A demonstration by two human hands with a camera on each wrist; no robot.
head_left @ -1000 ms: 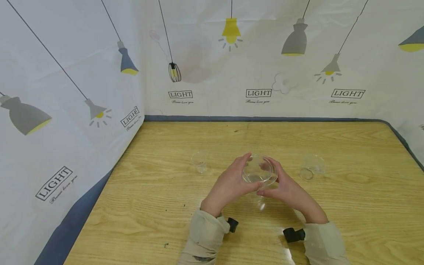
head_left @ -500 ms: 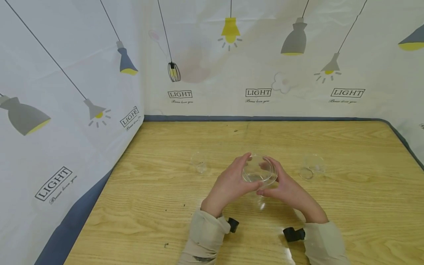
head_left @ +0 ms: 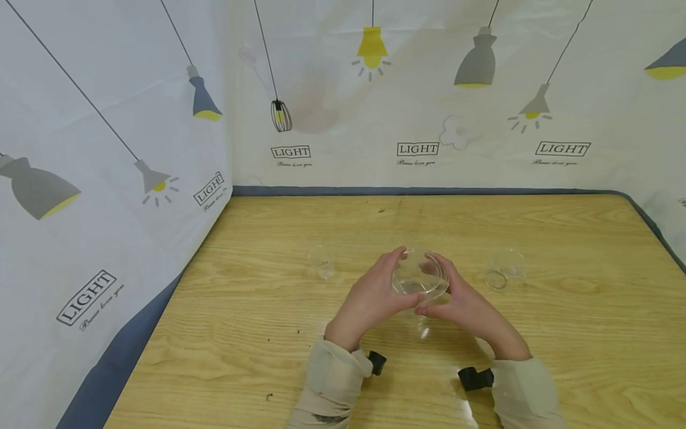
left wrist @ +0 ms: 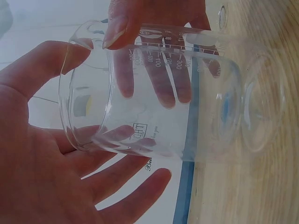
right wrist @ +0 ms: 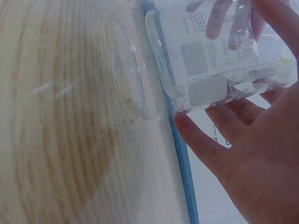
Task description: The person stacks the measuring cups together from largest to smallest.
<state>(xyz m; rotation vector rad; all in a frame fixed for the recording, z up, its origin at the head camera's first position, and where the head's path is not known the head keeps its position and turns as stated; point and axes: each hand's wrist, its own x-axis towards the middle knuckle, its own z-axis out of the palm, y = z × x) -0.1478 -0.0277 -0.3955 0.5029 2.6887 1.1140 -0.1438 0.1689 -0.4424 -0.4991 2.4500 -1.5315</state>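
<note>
Between both hands, at the middle of the table, is a clear glass beaker with its mouth facing up. White measuring marks run down its side in the wrist views, and a spout shows at its rim in the left wrist view. My left hand curves round its left side, thumb in front. From the right, my right hand grips the same beaker, fingers spread behind the glass. The two thumbs come close together on the near side. A faint glass ring shows under the base, over the wood.
On the wooden table, a small clear glass vessel stands to the left of the hands. Another clear glass vessel stands to the right. Behind and at the left rises a white curtain printed with lamps.
</note>
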